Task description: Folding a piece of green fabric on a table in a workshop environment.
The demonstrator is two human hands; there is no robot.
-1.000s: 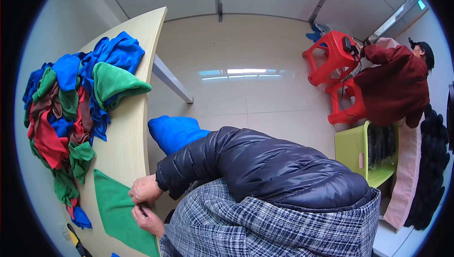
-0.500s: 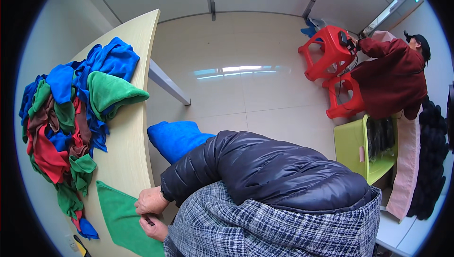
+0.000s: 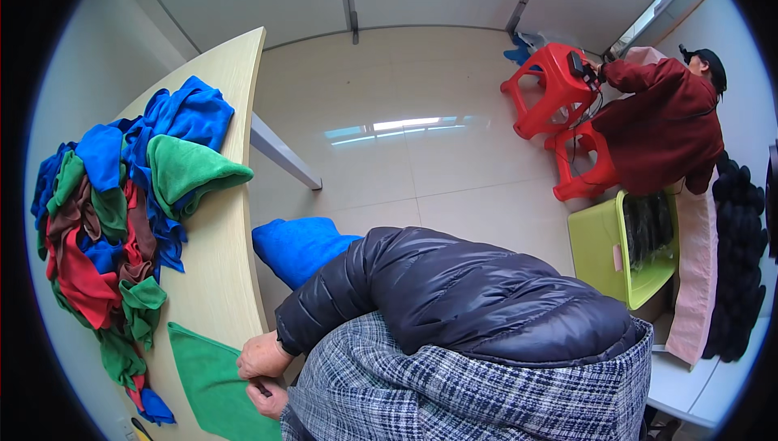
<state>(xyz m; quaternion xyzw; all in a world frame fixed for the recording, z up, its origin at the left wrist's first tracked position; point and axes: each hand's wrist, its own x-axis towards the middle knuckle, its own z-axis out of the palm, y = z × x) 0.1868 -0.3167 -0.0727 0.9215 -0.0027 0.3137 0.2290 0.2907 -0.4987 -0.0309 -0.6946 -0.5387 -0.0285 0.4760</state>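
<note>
A green cloth [image 3: 212,380] lies spread on the pale wooden table [image 3: 215,279], its near edge under my hands. My right hand [image 3: 263,355], coming out of a black puffer sleeve, is closed at the cloth's edge with its fingers bent down. Just below it, my left hand [image 3: 270,399] is closed too, with a small dark thing [image 3: 261,389] at its fingers that I cannot make out. The two hands almost touch. Beside the table edge, a blue cloth [image 3: 300,245] hangs next to my right sleeve.
A heap of blue, green, red and brown cloths [image 3: 97,279] covers the table's far side. Red plastic stools [image 3: 559,88] stand at the upper right, where a person in dark red [image 3: 664,129] reaches over them. A lime-green bin [image 3: 600,250] holds dark wrapped things.
The whole view has shifted slightly. My hands stay together at the green cloth's edge, with the fingers a little differently placed.
</note>
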